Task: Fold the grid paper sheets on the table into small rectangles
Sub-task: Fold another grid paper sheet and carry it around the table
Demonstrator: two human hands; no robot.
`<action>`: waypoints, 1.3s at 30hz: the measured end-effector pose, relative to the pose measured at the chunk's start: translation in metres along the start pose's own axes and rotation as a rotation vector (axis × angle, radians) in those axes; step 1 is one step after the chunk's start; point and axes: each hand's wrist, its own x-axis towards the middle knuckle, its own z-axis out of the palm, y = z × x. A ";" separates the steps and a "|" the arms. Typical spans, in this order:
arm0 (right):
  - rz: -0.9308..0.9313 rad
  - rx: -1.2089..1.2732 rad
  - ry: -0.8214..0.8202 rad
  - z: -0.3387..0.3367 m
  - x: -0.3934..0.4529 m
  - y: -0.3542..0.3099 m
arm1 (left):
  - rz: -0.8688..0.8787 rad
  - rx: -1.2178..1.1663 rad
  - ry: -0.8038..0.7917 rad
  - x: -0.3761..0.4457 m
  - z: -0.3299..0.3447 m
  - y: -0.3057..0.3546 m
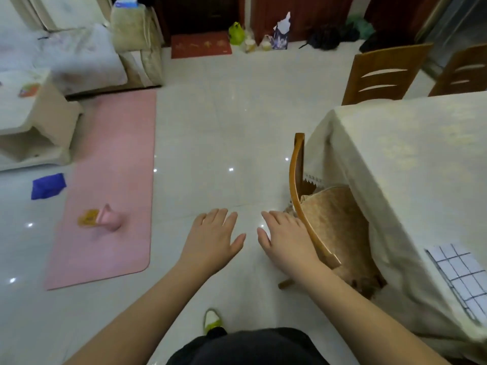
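Left hand (213, 239): extending forward at lower centre of the frame, palm down, fingers straight and slightly spread, holding nothing, touching nothing visible. Right hand (286, 239): extending beside it, palm down, fingers straight and loosely spread, gripping nothing; overlapping the curved back of the chair (303, 206) in the picture, contact impossible to confirm. Thumbs pointing toward each other, hands near but apart, hovering over the floor (224, 143).

Grid paper (463, 277): lying flat on the table (411, 164) at the lower right edge of the frame, near the table's closest corner, well apart from both hands. White sheet showing dark grid lines, partly running out of frame; sheet count and any folds impossible to tell.

Table wearing a pale cloth hanging over its edge. Chair tucked against the table, showing a tan cushion. Pink mat (110, 185) lying at left of the frame, carrying a pink cup (109, 218) tipped on its side. Blue cloth (48, 185) lying on the floor beside the mat. Two further wooden chairs (382, 75) standing at upper right.
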 end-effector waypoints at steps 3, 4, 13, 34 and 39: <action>-0.016 -0.014 -0.014 0.005 0.029 -0.039 | -0.004 -0.013 0.003 0.006 0.003 -0.046; -0.019 -0.019 -0.017 0.006 0.037 -0.050 | 0.000 -0.019 -0.008 0.010 0.004 -0.058; 0.034 -0.083 -0.028 0.008 0.092 -0.068 | 0.074 -0.054 -0.077 0.079 0.004 -0.097; 0.108 -0.085 0.078 -0.045 0.325 0.007 | 0.087 -0.037 -0.102 0.312 -0.033 -0.131; 0.151 -0.081 0.091 -0.050 0.388 0.006 | 0.147 -0.051 -0.076 0.381 -0.029 -0.156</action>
